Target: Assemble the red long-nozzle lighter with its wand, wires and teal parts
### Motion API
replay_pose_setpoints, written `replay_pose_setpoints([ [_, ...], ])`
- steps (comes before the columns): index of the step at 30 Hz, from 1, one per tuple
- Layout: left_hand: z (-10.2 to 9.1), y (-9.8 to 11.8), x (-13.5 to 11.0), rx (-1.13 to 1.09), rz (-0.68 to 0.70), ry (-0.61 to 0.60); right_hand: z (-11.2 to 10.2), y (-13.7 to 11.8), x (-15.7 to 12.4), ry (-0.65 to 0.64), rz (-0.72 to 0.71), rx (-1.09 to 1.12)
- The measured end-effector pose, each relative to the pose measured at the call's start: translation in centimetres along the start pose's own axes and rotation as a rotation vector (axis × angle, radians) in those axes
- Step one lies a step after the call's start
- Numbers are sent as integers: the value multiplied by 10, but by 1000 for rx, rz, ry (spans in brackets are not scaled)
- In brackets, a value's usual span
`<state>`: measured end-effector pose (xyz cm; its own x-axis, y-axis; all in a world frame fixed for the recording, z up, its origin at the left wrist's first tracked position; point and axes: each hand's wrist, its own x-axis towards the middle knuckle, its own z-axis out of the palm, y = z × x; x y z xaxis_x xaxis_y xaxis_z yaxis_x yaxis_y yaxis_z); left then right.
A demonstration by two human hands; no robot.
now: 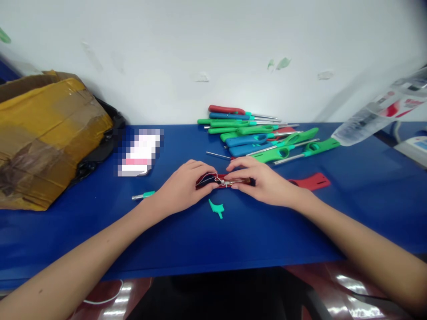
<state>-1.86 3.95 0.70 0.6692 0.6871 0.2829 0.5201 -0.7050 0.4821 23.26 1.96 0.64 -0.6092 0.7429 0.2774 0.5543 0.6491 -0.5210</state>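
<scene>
My left hand (182,189) and my right hand (258,180) meet at the middle of the blue table (216,240). Both are closed on an opened red lighter body (213,180) with wires and a metal part showing between the fingertips. A small teal plastic piece (216,208) lies on the table just below the hands. A red shell half (312,181) lies to the right, behind my right wrist. A green-handled tool (143,195) lies left of my left hand.
A pile of several long green, blue and red lighters (260,135) lies at the back against the white wall. A taped cardboard box (43,133) stands at the left. A clear plastic bottle (376,113) lies at the right. A blurred card (138,153) lies at the back left.
</scene>
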Motion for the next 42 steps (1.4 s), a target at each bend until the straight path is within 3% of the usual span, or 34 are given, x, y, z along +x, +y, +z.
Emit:
replay_pose_setpoints([
  [15, 4, 3, 9, -45, -52, 32, 1, -1, 1, -5, 15, 37],
  [23, 7, -5, 13, -6, -126, 37, 4, -1, 1, 36, 15, -2],
  [28, 12, -9, 14, -5, -89, 74, 4, -3, 1, 4, -29, -27],
  [32, 1, -8, 8, -45, 25, -16, 2, -4, 1, 21, -41, -53],
  [36, -18, -10, -1, -5, 45, -182, 2, -6, 1, 15, -23, -59],
  [42, -24, -12, -4, 21, -31, -155, 5, -8, 3, 28, 58, -35],
])
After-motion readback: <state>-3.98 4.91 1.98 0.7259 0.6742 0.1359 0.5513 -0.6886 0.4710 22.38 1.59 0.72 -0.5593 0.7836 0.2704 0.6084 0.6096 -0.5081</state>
